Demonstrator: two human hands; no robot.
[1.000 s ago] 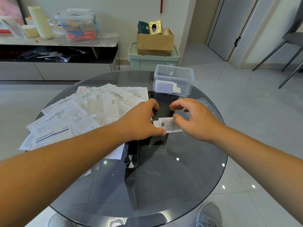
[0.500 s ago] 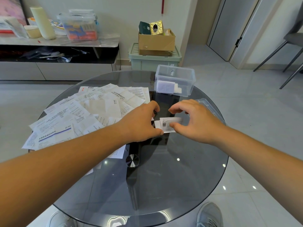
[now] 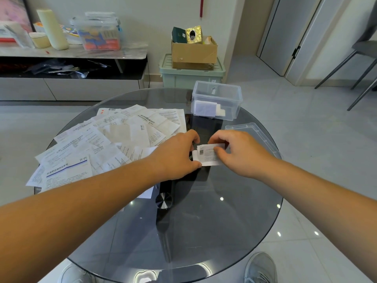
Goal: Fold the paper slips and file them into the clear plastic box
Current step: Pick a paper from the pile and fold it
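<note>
A small white paper slip [image 3: 207, 155] with a barcode lies partly folded on the round glass table [image 3: 204, 231]. My left hand [image 3: 177, 156] pinches its left edge between thumb and fingers. My right hand [image 3: 238, 153] pinches the slip's right side, thumb on its face, and curls its far edge over. A heap of several unfolded paper slips [image 3: 106, 144] covers the table's left half. The clear plastic box [image 3: 217, 100] stands open at the table's far edge with a few folded slips inside.
The box's clear lid [image 3: 253, 131] lies on the table just right of my right hand. Beyond the table stand a green crate [image 3: 191, 73] with a cardboard box on it and a low shelf unit [image 3: 71, 64]. A chair [image 3: 363, 58] is at far right.
My right hand has lifted the slip's right part and rolled it leftward over the rest, so the slip looks shorter. My left hand has stayed on the left edge.
</note>
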